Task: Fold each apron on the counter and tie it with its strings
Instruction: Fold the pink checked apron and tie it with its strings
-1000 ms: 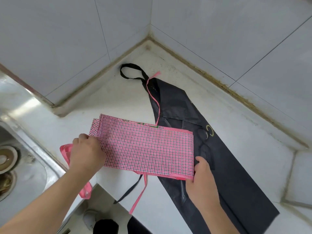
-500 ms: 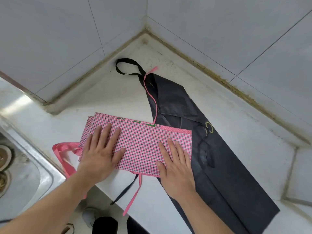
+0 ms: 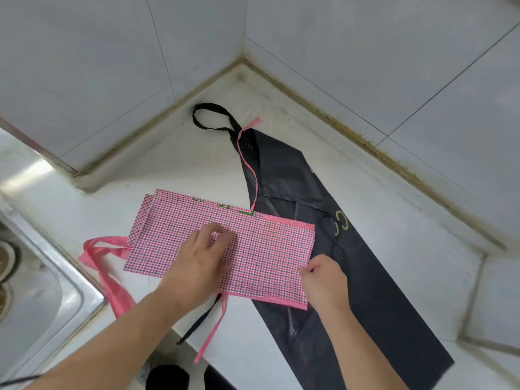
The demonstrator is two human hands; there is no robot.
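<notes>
A pink checked apron [image 3: 264, 249], folded into a long strip, lies across the white counter [image 3: 197, 170]. Its right end overlaps a black apron [image 3: 323, 277] folded lengthwise and stretched diagonally toward the corner. My left hand [image 3: 199, 263] rests flat on the middle of the pink strip, fingers spread toward its far edge. My right hand [image 3: 323, 280] pinches the strip's right near corner with curled fingers. A pink neck loop [image 3: 104, 266] trails off the left end, one pink string [image 3: 247, 164] runs over the black apron, and another [image 3: 211, 333] hangs over the counter's front edge.
A steel sink [image 3: 36, 299] with a drain sits at the left, close to the pink loop. White tiled walls [image 3: 365, 66] meet in a corner behind the aprons. The black apron's neck loop [image 3: 211, 116] lies near that corner. Bare counter shows at the right.
My left hand slid right, from the strip's left part to its middle. My right hand left its flat press and curled round the right end of the pink apron.
</notes>
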